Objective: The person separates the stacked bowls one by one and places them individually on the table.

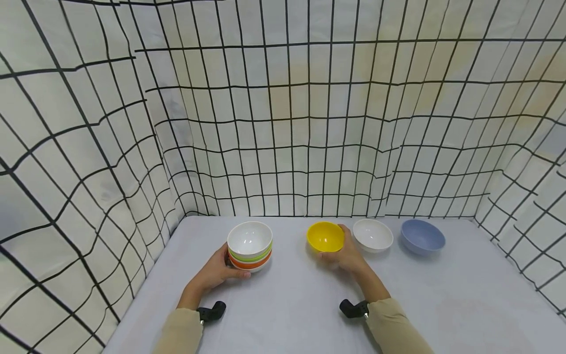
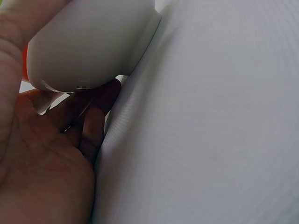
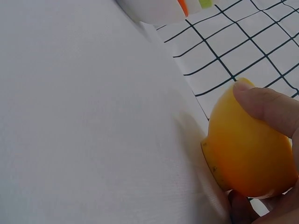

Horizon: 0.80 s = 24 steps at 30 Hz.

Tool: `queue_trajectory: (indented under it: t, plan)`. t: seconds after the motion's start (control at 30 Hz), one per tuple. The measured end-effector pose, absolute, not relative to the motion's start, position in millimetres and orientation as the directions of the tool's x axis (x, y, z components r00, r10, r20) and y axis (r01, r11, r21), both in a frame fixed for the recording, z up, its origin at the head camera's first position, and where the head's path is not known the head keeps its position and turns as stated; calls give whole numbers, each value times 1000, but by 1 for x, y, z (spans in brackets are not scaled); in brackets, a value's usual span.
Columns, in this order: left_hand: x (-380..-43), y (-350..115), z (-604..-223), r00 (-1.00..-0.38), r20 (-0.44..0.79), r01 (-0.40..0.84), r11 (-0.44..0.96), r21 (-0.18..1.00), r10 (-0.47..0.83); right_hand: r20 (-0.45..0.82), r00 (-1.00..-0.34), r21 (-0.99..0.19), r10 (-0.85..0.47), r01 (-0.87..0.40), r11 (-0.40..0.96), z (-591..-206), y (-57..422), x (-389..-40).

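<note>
A stack of bowls stands upright on the left part of the table, a white one on top with green and orange rims showing beneath. My left hand holds the stack low down, thumb along its near side and fingers round its left. In the left wrist view the white bottom bowl rests its foot at the cloth, fingertips close beside it. My right hand grips a yellow bowl from its right side. The right wrist view shows the thumb on the yellow bowl's wall and its foot close over the cloth.
Just right of the right hand sits a white bowl, and beyond it a blue bowl. The table wears a white cloth. Behind and at both sides rise white walls with a black grid.
</note>
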State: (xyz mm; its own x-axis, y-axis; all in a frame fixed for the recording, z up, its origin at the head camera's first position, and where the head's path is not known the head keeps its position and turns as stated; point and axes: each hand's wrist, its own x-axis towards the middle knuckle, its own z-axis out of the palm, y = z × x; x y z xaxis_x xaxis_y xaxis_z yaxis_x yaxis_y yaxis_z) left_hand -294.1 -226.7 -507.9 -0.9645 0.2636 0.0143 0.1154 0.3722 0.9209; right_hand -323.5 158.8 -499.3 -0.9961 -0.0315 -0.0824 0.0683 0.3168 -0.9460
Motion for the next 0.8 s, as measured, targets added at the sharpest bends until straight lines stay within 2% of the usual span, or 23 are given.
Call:
queue_trajectory:
  t: [0.8]
  plan:
    - [-294, -225, -508, -965, 14, 114, 369, 922, 262, -86, -996, -942, 2, 82, 326, -500, 156, -331]
